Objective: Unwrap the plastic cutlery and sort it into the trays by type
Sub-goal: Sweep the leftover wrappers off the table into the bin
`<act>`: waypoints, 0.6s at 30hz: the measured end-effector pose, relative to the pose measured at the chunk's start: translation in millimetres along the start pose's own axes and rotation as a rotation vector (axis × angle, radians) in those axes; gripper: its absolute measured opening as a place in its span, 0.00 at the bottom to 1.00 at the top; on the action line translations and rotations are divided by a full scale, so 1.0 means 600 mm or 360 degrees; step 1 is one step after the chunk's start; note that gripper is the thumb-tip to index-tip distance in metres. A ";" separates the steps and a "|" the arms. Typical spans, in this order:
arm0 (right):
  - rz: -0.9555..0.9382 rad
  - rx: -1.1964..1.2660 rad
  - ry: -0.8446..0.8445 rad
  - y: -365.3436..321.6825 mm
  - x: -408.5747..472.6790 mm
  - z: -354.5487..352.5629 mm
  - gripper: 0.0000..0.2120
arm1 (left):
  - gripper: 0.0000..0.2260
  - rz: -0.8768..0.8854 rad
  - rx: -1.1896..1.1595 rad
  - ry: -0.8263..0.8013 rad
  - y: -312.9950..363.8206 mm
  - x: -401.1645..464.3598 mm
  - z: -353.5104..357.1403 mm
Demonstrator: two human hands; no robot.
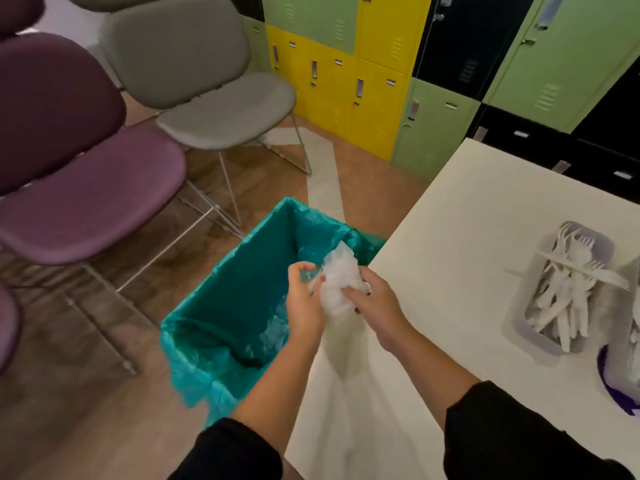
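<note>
Head view, looking down over the left edge of the desk (460, 216).

Both my hands meet over the bin. My left hand (303, 303) has its fingers curled round the near-left side of a wad of clear plastic wrappers (337, 282). My right hand (375, 303) grips the same wad from the right, fingers (360, 289) tucked into the plastic, dark polish showing on the nails. The wad is crumpled and sits just off the desk's left edge, above the open mouth of the bin (242, 289). The bin stands on the floor, touching or nearly touching the desk's left edge, and is lined with a teal bag (194, 368) folded over the rim. Something pale and crinkled lies at the bottom, probably more wrappers, though motion blur leaves me unsure.

On the desk, near the right edge, a pale grey tray (526, 323) holds a heap of white plastic forks (568, 292). One fork lies crosswise over the tray's rim, tines pointing right. A second tray (632, 306) is cut off by the frame just beside the first; contents unclear. A purple and white scrap (613, 382) lies at the right edge, nearer to me.

Off the desk: purple chairs (79, 188) and a grey chair (207, 91) to the left on the wooden floor, yellow, green and black lockers (339, 81) along the far wall.
</note>
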State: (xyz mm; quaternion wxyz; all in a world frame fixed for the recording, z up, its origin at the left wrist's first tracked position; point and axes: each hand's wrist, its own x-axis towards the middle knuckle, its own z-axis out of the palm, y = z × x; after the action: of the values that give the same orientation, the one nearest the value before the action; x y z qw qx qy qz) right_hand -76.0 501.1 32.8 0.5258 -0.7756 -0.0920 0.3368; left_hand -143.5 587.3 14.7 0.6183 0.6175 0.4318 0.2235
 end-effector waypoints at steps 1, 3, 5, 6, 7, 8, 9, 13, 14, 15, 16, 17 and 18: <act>0.0003 -0.0012 -0.0086 -0.002 0.008 0.014 0.20 | 0.11 -0.0034 0.0002 0.0005 -0.008 0.012 -0.014; 0.0024 0.0025 -0.0179 -0.003 0.021 0.038 0.19 | 0.13 -0.0049 0.0046 0.0023 -0.022 0.035 -0.037; 0.0107 0.0082 -0.0196 0.003 0.038 0.063 0.17 | 0.11 -0.0020 0.0214 0.0074 -0.041 0.058 -0.060; 0.0158 0.0088 -0.0197 0.008 0.046 0.076 0.16 | 0.09 -0.0020 0.0303 0.0102 -0.051 0.069 -0.071; 0.0204 0.0106 -0.0195 0.013 0.055 0.088 0.15 | 0.07 -0.0034 0.0357 0.0128 -0.060 0.078 -0.081; 0.0248 0.0121 -0.0199 0.019 0.063 0.099 0.15 | 0.06 -0.0075 0.0376 0.0135 -0.068 0.086 -0.088; 0.0299 0.0146 -0.0206 0.026 0.074 0.114 0.14 | 0.05 -0.0134 0.0376 0.0136 -0.080 0.096 -0.098; 0.0488 0.0286 -0.0220 0.039 0.101 0.161 0.18 | 0.06 -0.0312 0.0408 0.0108 -0.115 0.124 -0.130; 0.0519 0.0272 -0.0247 0.042 0.108 0.172 0.20 | 0.08 -0.0341 0.0430 0.0121 -0.125 0.132 -0.139; 0.0542 0.0243 -0.0278 0.047 0.115 0.180 0.22 | 0.10 -0.0358 0.0462 0.0126 -0.133 0.138 -0.145; 0.0569 0.0200 -0.0318 0.049 0.120 0.188 0.22 | 0.12 -0.0384 0.0495 0.0120 -0.141 0.143 -0.152; 0.0587 0.0158 -0.0347 0.054 0.126 0.193 0.22 | 0.14 -0.0416 0.0534 0.0095 -0.149 0.147 -0.156; 0.0600 0.0114 -0.0372 0.057 0.130 0.197 0.20 | 0.17 -0.0432 0.0589 0.0056 -0.154 0.150 -0.160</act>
State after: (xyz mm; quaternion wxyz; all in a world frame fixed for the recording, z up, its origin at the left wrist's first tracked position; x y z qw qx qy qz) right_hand -97.5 614.0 -56.5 0.4663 -0.7156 0.0063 0.5200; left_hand -197.4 702.1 -83.9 0.5113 0.6525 0.5554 0.0660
